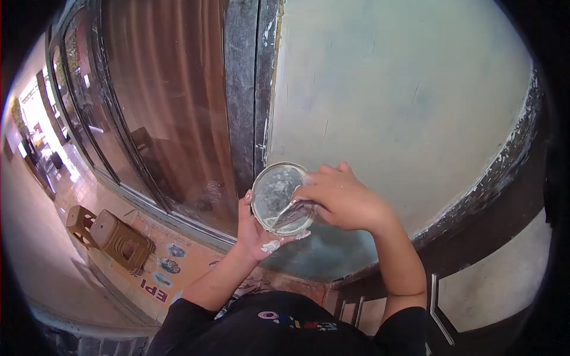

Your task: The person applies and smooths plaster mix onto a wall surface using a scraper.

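A round, shallow metal lid (276,188) with a raised rim is tilted toward me, its inside smeared with whitish-grey paste. My left hand (259,238) is closed around its lower left edge, with white paste on the palm and fingers. Over the lid's right side, my right hand (343,200) grips a thin, flat scraper (286,216). The scraper's edge is against the lower inside of the lid. My right fingers hide part of the scraper and the lid's right rim.
A pale, patchy panel (380,89) with a dark, paint-spotted frame stands ahead. Left of it is a dark post (242,89) and glass (169,89) with brown curtains behind. Brown plastic stools (122,237) stand on a printed orange sheet (184,242) at lower left.
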Action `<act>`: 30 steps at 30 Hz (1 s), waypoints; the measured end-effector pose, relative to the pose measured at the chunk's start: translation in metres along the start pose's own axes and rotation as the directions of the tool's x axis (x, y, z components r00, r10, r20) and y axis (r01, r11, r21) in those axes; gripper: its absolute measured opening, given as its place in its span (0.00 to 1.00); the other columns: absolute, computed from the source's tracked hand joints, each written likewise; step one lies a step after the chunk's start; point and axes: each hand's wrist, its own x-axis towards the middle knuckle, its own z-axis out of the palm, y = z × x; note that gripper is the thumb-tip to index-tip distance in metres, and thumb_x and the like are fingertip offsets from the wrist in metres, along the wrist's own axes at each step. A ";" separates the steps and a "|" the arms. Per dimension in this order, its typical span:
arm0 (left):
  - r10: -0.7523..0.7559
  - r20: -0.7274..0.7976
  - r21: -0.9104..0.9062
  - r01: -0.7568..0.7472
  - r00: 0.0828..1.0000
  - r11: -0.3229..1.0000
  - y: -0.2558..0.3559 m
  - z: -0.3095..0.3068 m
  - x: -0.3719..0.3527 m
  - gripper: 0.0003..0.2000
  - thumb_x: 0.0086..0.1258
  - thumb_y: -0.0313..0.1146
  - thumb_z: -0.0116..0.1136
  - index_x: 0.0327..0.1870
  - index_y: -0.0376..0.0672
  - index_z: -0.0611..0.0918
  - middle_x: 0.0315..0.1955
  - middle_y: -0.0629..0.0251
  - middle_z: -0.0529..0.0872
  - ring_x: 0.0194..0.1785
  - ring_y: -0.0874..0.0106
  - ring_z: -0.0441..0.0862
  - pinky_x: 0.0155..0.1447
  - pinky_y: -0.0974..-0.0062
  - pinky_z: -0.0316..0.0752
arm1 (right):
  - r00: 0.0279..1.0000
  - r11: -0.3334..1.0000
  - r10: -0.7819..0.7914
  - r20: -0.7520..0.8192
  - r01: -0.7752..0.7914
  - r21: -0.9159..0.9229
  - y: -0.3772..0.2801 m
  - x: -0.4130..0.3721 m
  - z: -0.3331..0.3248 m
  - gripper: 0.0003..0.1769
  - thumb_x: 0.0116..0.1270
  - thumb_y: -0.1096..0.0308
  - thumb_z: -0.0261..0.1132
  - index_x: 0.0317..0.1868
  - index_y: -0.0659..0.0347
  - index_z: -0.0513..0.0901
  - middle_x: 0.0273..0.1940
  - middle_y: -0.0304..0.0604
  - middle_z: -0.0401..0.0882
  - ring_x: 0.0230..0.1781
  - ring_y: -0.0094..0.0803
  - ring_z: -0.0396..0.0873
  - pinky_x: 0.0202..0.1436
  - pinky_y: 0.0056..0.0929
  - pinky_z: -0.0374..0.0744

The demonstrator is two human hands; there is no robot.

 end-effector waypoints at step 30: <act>-0.044 0.222 0.115 0.019 0.974 0.993 -0.034 0.031 0.018 0.42 0.59 0.68 0.48 0.74 0.59 0.58 0.74 0.59 0.55 0.74 0.44 0.53 0.66 0.23 0.47 | -0.042 0.819 0.388 -0.921 0.474 0.324 0.078 -0.112 -0.183 0.17 0.72 0.73 0.56 0.59 0.65 0.69 0.53 0.42 0.77 0.50 0.26 0.77 0.56 0.28 0.76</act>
